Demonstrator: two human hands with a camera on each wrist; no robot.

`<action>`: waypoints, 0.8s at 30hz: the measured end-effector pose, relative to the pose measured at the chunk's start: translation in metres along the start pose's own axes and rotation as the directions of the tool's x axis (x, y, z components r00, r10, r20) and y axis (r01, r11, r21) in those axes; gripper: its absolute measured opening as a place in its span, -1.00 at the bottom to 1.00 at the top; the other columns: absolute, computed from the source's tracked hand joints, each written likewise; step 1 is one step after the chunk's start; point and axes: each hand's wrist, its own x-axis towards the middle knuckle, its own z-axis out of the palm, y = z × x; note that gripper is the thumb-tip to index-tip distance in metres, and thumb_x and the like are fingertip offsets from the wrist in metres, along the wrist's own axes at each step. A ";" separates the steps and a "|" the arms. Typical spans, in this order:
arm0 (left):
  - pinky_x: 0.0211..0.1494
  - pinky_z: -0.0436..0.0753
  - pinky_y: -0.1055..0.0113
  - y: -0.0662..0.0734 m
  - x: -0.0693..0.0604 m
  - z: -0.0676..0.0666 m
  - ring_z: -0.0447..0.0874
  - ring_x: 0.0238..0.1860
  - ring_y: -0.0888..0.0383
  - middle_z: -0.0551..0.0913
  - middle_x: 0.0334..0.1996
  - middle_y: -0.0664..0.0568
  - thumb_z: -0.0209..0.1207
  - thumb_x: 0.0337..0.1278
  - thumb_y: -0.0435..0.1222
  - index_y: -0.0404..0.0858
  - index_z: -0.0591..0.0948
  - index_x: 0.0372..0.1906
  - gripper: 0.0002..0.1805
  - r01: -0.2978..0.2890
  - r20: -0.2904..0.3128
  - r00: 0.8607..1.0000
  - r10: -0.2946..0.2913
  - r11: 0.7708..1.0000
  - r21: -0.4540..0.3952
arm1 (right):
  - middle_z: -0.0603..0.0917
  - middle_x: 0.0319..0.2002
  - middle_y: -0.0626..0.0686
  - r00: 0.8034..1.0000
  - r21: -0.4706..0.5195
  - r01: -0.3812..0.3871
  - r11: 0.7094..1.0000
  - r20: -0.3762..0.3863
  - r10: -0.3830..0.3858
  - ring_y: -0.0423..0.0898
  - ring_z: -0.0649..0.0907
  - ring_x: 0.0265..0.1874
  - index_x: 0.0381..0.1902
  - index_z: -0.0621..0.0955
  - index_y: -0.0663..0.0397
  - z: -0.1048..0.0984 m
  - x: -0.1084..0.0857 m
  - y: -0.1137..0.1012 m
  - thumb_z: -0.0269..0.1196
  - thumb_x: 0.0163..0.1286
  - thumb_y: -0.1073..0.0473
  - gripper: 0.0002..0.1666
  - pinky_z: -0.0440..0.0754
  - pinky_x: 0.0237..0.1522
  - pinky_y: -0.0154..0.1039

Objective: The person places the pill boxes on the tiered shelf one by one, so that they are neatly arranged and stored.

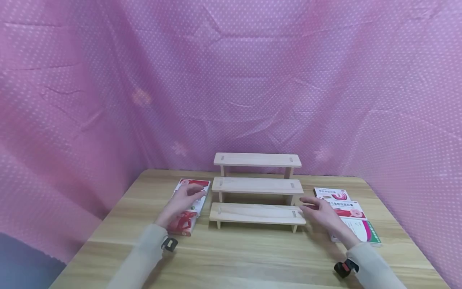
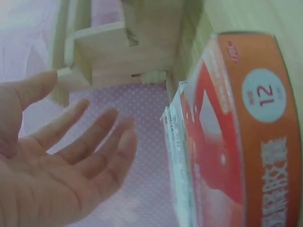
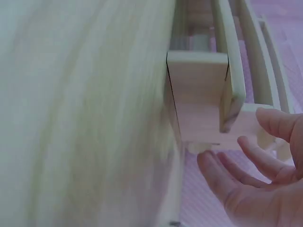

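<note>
A three-tier wooden stand [image 1: 257, 213] is on the table, its steps rising toward the back. In the head view my left hand [image 1: 183, 199] hovers over a row of medicine boxes left of the stand, and its fingers are loosely bent around nothing. An orange and red medicine box [image 2: 260, 118] lies beside that hand in the left wrist view. My right hand [image 1: 323, 215] is beside the right end of the lowest step, fingers spread and holding nothing. Whether its fingertips touch the wood [image 3: 232, 109] cannot be told.
To the right of the stand lie more medicine boxes: a white one with pink arcs [image 1: 332, 194], a red and white one [image 1: 347, 210], and one with a green corner [image 1: 361, 230]. Behind the wooden table [image 1: 249, 261] hangs a pink dotted cloth [image 1: 252, 88].
</note>
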 end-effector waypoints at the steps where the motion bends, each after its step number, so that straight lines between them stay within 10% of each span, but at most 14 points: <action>1: 0.28 0.54 -0.01 -0.003 0.000 -0.003 0.55 0.18 -0.06 0.62 0.16 -0.14 0.21 0.28 -0.06 -0.27 0.56 0.21 -0.48 0.023 0.022 1.000 -0.021 0.998 -0.059 | 0.50 0.27 0.32 1.000 0.065 -0.029 0.997 0.013 0.028 0.06 0.60 0.16 0.32 0.44 0.27 0.002 0.000 0.001 0.22 0.42 0.06 -0.38 0.62 0.13 -0.24; 7: 0.12 0.62 -0.01 -0.020 -0.005 -0.019 0.54 0.18 -0.23 0.48 0.25 -0.17 0.29 0.19 -0.09 -0.19 0.51 0.27 -0.43 0.227 0.124 0.973 -0.197 0.923 -0.311 | 0.53 0.20 0.20 0.982 0.378 -0.180 0.908 0.122 0.144 -0.27 0.63 -0.16 0.35 0.35 0.33 0.011 0.003 0.003 0.27 0.37 0.14 -0.31 0.65 -0.10 -0.40; 16: -0.03 0.66 0.08 -0.036 -0.020 -0.043 0.59 0.05 -0.06 0.55 0.22 -0.08 0.37 0.05 -0.18 -0.08 0.52 0.27 -0.39 0.353 0.194 0.933 -0.303 0.876 -0.328 | 0.37 0.21 0.21 0.951 0.497 -0.296 0.816 0.229 0.206 -0.16 0.65 -0.17 0.43 0.23 0.29 0.020 0.007 0.009 0.29 0.32 0.28 -0.21 0.71 -0.10 -0.28; 24: 0.12 0.53 0.20 -0.054 -0.036 -0.064 0.47 0.15 0.00 0.54 0.24 -0.12 0.40 0.00 -0.23 -0.14 0.58 0.17 -0.46 0.171 0.205 0.968 -0.142 0.976 -0.135 | 0.55 -0.05 0.02 0.936 0.512 -0.334 0.792 0.281 0.213 -0.16 0.68 -0.27 0.44 0.24 0.20 0.016 0.006 0.012 0.32 0.31 0.26 -0.19 0.72 -0.29 -0.35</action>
